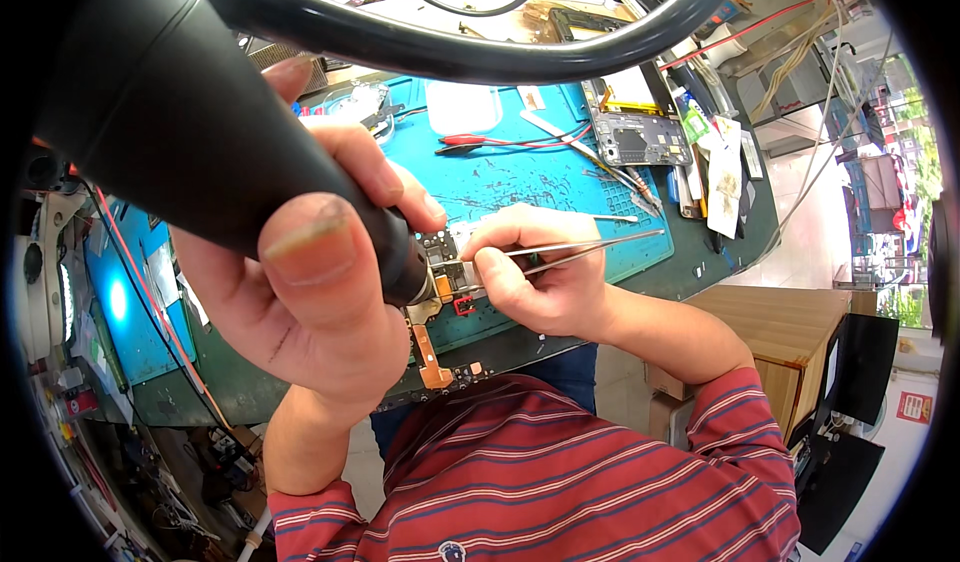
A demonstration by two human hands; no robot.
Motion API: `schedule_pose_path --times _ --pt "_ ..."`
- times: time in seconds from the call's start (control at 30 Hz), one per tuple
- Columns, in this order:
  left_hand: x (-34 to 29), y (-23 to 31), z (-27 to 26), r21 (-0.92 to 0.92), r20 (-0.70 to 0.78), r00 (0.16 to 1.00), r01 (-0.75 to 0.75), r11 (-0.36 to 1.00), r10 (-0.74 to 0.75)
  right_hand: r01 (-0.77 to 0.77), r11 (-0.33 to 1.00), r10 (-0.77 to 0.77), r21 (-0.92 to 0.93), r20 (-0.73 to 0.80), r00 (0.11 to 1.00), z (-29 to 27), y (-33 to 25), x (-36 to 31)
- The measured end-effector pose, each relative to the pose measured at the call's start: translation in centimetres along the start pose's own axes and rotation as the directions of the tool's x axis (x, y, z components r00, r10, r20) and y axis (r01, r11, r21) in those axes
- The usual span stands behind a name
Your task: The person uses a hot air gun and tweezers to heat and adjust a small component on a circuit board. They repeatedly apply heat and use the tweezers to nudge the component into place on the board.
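I had the left hand wrapped round a chunky black tool, right hand pinching tweezers; circuit board looked light, stiff, fragile, edges safest.

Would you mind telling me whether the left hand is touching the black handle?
Touching: the head view shows the left hand wrapped around the black handle, gripping it.

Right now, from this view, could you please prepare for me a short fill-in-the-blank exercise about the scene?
1. The left hand grips a hot-air gun coloured ____.
2. The right hand holds metal ____.
3. On the blue work mat, two crocodile clips are black and ____.
4. The red shirt is patterned with ____.

Missing words: black; tweezers; red; stripes.
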State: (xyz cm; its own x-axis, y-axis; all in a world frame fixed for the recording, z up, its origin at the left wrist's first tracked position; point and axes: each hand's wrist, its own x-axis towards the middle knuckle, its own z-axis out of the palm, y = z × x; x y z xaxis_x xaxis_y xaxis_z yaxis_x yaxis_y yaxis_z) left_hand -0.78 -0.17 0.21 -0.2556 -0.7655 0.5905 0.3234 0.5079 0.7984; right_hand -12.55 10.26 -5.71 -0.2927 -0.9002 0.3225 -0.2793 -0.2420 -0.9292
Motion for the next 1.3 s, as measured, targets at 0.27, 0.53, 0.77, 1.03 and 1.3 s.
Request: schedule_pose_path --times 0.27,0.53,0.77,1.03,1.3 --pt "-0.01 -0.03 -0.01 0.004 0.001 1.000 -0.006 1.000 0.006 0.008 1.000 -0.008 -0.008 -0.001 1.000 0.01 0.01 0.02" --pt "-0.01 -0.01 0.01 0.000 -0.013 1.000 -0.009 1.000 0.009 0.011 1.000 -0.010 -0.023 0.008 1.000 -0.02 -0.12 0.08" --pt "-0.01 -0.32 0.42 -0.018 0.027 1.000 0.007 1.000 -0.006 -0.008 1.000 0.008 -0.011 -0.018 1.000 -0.37 0.10 -0.17" --pt "-0.02 -0.17 0.04 0.008 0.006 1.000 -0.012 1.000 0.012 -0.007 1.000 0.007 -0.001 -0.004 1.000 0.01 -0.03 -0.01" --pt "-0.01 -0.01 -0.01 0.004 0.009 1.000 -0.006 1.000 0.006 -0.009 1.000 0.009 -0.011 -0.003 1.000 0.02 -0.10 -0.01"
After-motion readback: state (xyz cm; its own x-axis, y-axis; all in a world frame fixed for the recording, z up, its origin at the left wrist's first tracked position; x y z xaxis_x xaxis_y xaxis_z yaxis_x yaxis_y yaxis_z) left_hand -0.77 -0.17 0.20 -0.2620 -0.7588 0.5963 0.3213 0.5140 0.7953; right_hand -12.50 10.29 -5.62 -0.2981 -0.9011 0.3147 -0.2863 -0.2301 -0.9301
